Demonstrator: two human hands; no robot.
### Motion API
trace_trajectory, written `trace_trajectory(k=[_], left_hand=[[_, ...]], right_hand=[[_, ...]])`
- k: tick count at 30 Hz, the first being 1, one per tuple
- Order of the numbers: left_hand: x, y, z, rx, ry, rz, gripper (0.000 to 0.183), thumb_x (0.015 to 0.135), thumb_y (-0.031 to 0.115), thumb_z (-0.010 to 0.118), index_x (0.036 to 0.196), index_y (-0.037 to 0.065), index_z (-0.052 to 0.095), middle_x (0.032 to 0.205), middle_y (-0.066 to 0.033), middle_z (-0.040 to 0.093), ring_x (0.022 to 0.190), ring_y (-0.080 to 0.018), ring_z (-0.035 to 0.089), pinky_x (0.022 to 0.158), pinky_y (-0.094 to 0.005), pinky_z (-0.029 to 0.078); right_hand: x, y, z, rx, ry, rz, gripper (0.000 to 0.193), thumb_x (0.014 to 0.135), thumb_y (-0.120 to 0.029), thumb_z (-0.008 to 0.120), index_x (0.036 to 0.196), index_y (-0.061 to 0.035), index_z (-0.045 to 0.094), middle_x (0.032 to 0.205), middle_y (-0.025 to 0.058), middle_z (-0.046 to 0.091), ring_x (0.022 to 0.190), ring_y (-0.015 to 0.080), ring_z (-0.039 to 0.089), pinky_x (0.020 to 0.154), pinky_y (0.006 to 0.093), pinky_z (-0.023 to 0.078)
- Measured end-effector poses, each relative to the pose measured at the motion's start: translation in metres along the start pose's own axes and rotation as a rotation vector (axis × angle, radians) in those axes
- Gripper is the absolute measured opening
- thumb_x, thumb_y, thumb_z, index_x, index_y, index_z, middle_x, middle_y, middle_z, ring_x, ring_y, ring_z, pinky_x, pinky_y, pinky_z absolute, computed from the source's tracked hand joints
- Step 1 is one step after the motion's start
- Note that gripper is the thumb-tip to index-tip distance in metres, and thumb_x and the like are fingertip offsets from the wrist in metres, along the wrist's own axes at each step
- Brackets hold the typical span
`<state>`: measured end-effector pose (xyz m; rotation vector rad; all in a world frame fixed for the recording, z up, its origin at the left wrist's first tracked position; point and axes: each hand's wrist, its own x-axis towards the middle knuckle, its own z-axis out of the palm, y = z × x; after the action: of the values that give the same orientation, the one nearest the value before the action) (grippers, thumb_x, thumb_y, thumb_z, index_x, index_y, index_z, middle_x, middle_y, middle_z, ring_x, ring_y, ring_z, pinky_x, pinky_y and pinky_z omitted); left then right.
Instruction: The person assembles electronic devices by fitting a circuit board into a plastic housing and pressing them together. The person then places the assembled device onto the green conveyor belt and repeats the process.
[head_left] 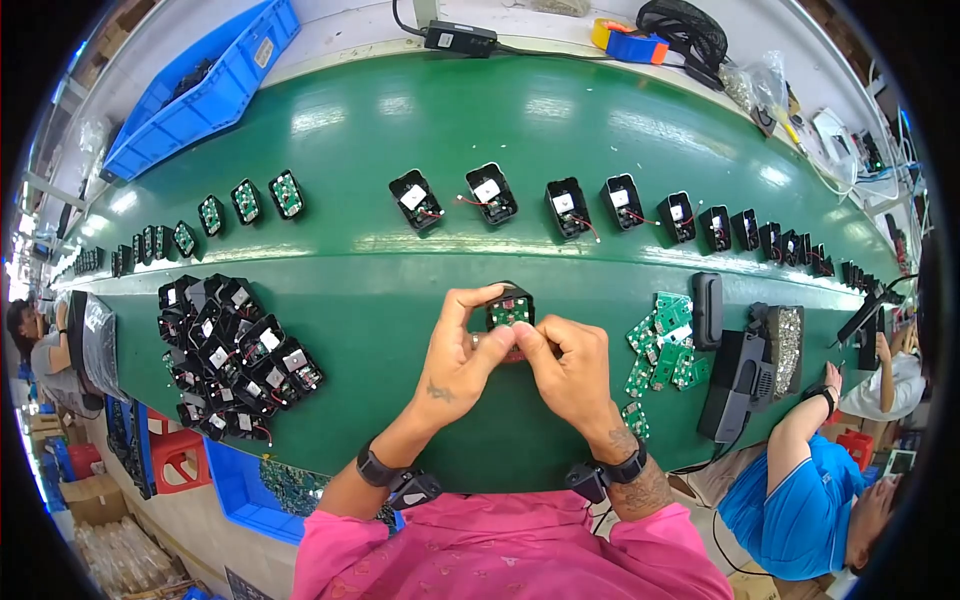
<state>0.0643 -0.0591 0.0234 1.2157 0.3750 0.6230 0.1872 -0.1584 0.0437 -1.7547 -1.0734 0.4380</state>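
Observation:
In front of my chest, a small black plastic housing (527, 293) is held between both hands, with a green circuit board (510, 311) showing in its open top. My left hand (463, 345) wraps the housing from its left and far side. My right hand (566, 360) grips it from the near right, fingers curled. Both thumbs meet on the near end of the board; its lower part is hidden under them. A pile of black housings (225, 350) with white blocks inside lies to the left. Loose green circuit boards (672, 340) are heaped to the right.
A row of open housings (567, 208) with red wires runs along the far right of the green table (400, 270). Housings with boards (245, 201) line the far left. A blue bin (200, 90) stands behind. Right are a black device (735, 385) and a co-worker's arm (795, 430).

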Motion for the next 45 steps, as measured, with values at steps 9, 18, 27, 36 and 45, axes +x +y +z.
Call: trace_trajectory(k=[9,18,27,36,45], left_hand=[[-0.007,-0.003,-0.002,0.183,0.207,0.031,0.032,0.102,0.023,0.056,0.123,0.001,0.047,0.121,-0.0174,0.060,0.089,-0.0152,0.067,0.055,-0.0241,0.058],[-0.003,0.024,-0.007,0.324,-0.007,0.173,0.062,0.088,0.008,0.070,0.143,0.004,0.045,0.124,-0.0207,0.063,0.079,-0.0186,0.072,0.064,-0.0275,0.059],[-0.005,0.032,-0.020,0.602,-0.074,0.225,0.051,0.074,0.004,0.081,0.120,-0.001,0.059,0.117,-0.0146,0.070,0.067,-0.0121,0.069,0.055,-0.0234,0.055],[-0.007,0.018,-0.014,0.503,-0.090,0.368,0.050,0.077,0.001,0.076,0.124,0.005,0.060,0.122,-0.0118,0.068,0.063,-0.0163,0.066,0.053,-0.0251,0.051],[-0.009,0.024,-0.016,0.512,-0.110,0.244,0.044,0.083,-0.002,0.071,0.123,-0.006,0.054,0.117,-0.0178,0.069,0.073,-0.0160,0.071,0.054,-0.0239,0.055]], right_hand=[[-0.004,0.009,0.013,0.103,-0.116,0.156,0.028,0.088,-0.013,0.073,0.107,0.0033,0.061,0.077,0.0089,0.067,0.061,0.0126,0.058,0.054,0.0290,0.045],[0.000,0.005,-0.005,0.156,-0.222,-0.050,0.039,0.081,-0.008,0.076,0.115,0.0031,0.063,0.094,0.0126,0.070,0.079,0.0184,0.068,0.071,0.0308,0.053],[0.000,0.007,-0.003,0.004,-0.194,-0.276,0.043,0.076,-0.002,0.076,0.116,0.0027,0.061,0.100,0.0173,0.068,0.083,0.0299,0.068,0.074,0.0375,0.055],[0.004,0.012,-0.011,-0.039,-0.194,-0.353,0.041,0.070,0.003,0.074,0.109,0.0007,0.062,0.095,0.0152,0.067,0.083,0.0333,0.066,0.072,0.0392,0.053],[0.000,0.009,-0.006,0.007,-0.180,-0.300,0.036,0.072,-0.002,0.076,0.106,0.0003,0.065,0.085,0.0135,0.068,0.075,0.0291,0.067,0.065,0.0365,0.052]])
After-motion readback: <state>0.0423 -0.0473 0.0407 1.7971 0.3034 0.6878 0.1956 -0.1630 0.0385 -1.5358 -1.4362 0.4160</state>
